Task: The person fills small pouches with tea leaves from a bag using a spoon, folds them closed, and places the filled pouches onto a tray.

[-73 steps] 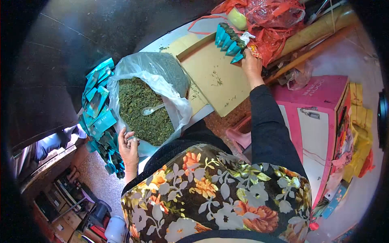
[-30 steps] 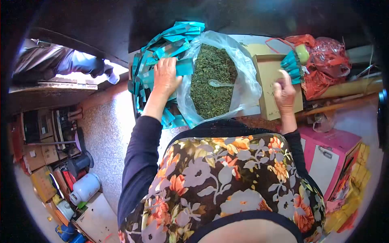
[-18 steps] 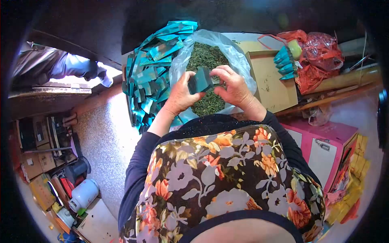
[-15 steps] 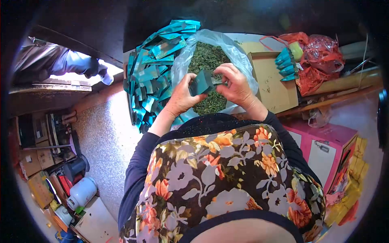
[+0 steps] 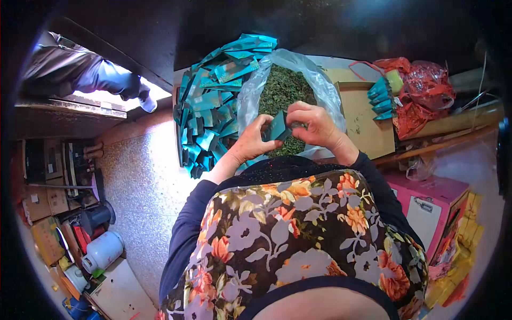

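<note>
1 head-worn camera gives the view, facing forward and steeply down over the wearer's flowered top [image 5: 304, 229], which fills the lower middle close up. The left hand [image 5: 253, 140] and right hand [image 5: 316, 127] lie farther off, near the centre. The wide lens rounds the scene inside dark edges, taking in floor [image 5: 141, 176] at left and pink cabinet [image 5: 426, 213] at right.

Your left hand [image 5: 252, 143] held a teal packet [image 5: 277, 128] over a plastic bag [image 5: 329, 101] of leaves [image 5: 286, 88], your right hand [image 5: 316, 126] curled beside the packet. Heaped packets [image 5: 210, 106] lay left of the bag, a cardboard tray [image 5: 372, 120] right.
</note>
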`<state>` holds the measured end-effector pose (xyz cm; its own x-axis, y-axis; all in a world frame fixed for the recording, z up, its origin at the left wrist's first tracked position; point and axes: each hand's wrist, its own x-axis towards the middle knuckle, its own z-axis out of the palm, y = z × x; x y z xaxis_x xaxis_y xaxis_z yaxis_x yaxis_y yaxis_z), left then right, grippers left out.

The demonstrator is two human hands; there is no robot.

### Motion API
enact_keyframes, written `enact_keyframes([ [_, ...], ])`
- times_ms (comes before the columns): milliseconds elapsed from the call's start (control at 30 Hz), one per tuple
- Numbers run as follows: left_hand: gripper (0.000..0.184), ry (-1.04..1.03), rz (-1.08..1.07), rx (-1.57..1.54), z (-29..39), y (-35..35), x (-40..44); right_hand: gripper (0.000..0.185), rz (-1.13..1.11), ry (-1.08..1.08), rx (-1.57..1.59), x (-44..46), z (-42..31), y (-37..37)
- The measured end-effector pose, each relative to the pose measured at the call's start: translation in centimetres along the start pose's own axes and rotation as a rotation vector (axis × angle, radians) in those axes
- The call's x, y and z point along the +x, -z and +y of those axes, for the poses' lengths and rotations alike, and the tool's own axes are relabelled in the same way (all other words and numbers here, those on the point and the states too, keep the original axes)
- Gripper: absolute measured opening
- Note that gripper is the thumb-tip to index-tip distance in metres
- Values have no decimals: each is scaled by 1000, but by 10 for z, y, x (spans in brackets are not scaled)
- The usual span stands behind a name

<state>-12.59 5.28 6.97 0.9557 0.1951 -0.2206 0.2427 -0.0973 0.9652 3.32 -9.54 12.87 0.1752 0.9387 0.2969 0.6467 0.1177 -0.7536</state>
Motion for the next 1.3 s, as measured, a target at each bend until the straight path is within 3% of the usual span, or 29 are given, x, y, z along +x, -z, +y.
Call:
enact_keyframes([
  [67, 58, -10, -18, -32, -5, -1, -1, 23, 7, 17, 15, 1, -5, -1],
  [167, 57, -27, -26, 13, -11, -3, -1, 20, -252, -158, -12, -2, -8, -3],
  [300, 56, -55, -33, 22, -11, -8, -4, 20, -330, -134, -75, -3, -11, -10],
  [367, 59, -52, -32, 16, -12, -9, -6, 18, -247, -3, -41, -7, -7, -20],
  [467, 66, -141, 22, 163, -8, -9, -12, 17, -218, -9, -43, -15, 2, -28],
  [567, 69, -70, 15, 231, -12, -10, -14, 14, -118, 30, -69, -11, -7, -25],
  [633, 66, -99, 48, 232, -11, -12, -17, 12, -157, -223, -74, -13, -14, -25],
  [700, 63, -18, 18, 191, -8, -13, -17, 9, -72, -118, -132, -15, -6, -34],
  [800, 64, -80, 38, 177, -11, -16, -18, 8, -85, -55, -195, -12, -6, -37],
  [900, 70, -48, 100, 178, -13, -15, -20, 10, -75, -11, -57, -8, -6, -32],
  [1000, 63, -127, 161, 135, -27, -12, -22, 21, 98, -187, 318, -6, -2, -24],
  [1100, 66, -76, 186, 137, -38, -11, -24, 21, 218, -379, 304, -10, 31, -25],
  [1200, 64, -134, 242, 177, -51, -12, -29, 16, 116, -588, -173, -18, 81, -35],
  [1300, 62, -118, 261, 191, -60, -9, -33, 10, 37, -523, -640, -34, 115, -53],
])
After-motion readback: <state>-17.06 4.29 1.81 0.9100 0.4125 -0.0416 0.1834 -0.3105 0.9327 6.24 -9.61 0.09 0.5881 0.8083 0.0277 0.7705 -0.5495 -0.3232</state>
